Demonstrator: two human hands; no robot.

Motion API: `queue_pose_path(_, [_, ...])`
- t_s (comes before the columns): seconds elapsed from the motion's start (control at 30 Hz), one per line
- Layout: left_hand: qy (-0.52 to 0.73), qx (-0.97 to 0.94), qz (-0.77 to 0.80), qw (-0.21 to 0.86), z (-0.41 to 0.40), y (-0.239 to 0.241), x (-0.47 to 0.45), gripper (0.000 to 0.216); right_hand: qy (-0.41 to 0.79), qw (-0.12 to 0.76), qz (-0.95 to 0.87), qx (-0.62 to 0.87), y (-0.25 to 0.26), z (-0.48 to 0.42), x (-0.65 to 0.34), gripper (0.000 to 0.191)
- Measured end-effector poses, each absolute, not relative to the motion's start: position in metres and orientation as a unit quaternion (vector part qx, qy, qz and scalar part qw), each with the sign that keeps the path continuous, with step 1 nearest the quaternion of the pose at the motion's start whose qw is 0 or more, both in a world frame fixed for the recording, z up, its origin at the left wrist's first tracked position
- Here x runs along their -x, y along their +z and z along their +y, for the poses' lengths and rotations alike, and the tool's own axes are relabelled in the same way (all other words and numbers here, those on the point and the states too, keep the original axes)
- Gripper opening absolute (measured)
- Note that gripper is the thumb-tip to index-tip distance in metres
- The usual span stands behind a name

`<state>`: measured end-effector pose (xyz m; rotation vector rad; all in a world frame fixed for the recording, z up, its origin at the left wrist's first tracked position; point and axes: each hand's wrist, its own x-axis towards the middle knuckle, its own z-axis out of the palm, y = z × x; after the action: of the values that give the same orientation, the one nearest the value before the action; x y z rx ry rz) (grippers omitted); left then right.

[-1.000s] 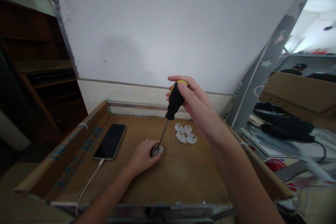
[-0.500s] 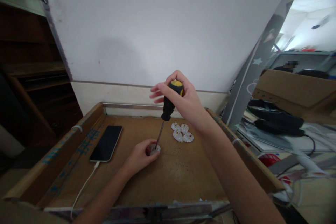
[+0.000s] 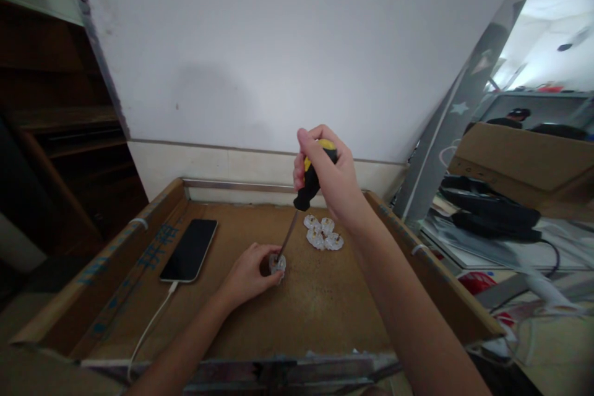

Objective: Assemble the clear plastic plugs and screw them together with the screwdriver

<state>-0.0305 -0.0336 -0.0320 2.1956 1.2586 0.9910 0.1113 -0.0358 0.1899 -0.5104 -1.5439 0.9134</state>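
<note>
A black smartphone with a white cable lies left on the brown cardboard tray; a cluster of clear plastic pieces sits behind. The left hand pinches a small clear plastic part against the tray. The right hand is clenched around a black-and-yellow-handled screwdriver, whose tilted steel tip meets that part.

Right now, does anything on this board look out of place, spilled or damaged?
Nothing looks spilled or broken. The right hand holds the screwdriver tilted, tip on the clear part that the left hand holds. Spare parts sit clustered; the phone lies flat, cable attached.
</note>
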Motion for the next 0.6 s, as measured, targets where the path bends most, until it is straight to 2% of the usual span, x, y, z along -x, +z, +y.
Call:
queue_pose_path(0.13, [0.351,-0.793,0.448,0.215,-0.0329,-0.0325,0.0311,0.035,0.431,0.526,-0.7,0.218,0.192,-0.0399,-0.1146,0.027])
queue_pose_path(0.2, [0.347,-0.796,0.448,0.213,-0.0323,-0.0322,0.0309,0.035,0.402,0.555,-0.697,0.214,0.1915,-0.0416,-0.1137,0.02])
queue_pose_path(0.3, [0.348,-0.797,0.451,0.203,-0.0318,-0.0309,0.0304,0.034,0.381,0.599,-0.676,0.198,0.1902,-0.0411,-0.1112,0.03])
queue_pose_path(0.5, [0.344,-0.799,0.451,0.197,-0.0316,-0.0303,0.0297,0.036,0.433,0.506,-0.717,0.208,0.1927,-0.0441,-0.1096,0.026])
queue_pose_path(0.57, [0.344,-0.803,0.446,0.196,-0.0315,-0.0303,0.0301,0.036,0.404,0.544,-0.704,0.213,0.1917,-0.0452,-0.1073,0.021])
queue_pose_path(0.6, [0.344,-0.804,0.444,0.195,-0.0315,-0.03,0.0304,0.036,0.39,0.569,-0.691,0.216,0.1909,-0.045,-0.1062,0.024])
